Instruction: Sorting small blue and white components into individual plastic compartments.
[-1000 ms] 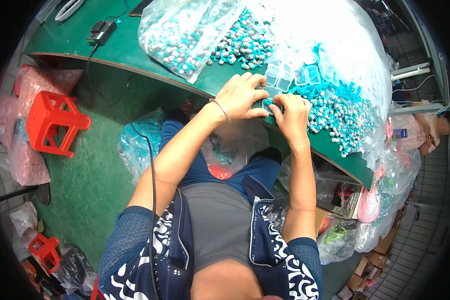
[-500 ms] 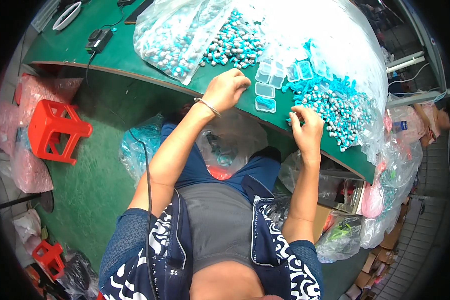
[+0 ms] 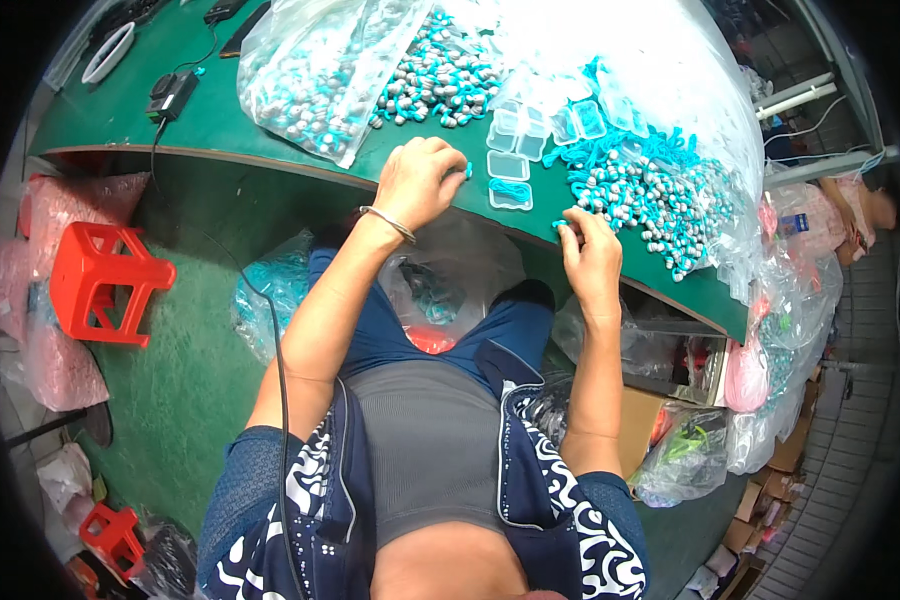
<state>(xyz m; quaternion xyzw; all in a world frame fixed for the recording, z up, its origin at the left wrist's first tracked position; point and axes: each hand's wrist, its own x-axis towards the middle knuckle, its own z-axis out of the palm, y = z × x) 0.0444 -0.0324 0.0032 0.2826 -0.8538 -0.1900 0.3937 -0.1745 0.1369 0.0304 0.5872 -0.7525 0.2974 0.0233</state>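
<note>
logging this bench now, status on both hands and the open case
Left hand pinching a small teal piece. Right hand, teal bit at its fingertips. Open clear case between them, teal cord inside, nothing covering it.

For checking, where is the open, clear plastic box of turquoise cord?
Head view, upper middle: the box lies on the green table, right of the left hand.

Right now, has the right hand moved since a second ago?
Yes: the right hand has shifted right and lower in view, judged against the clear compartmented box.
</note>
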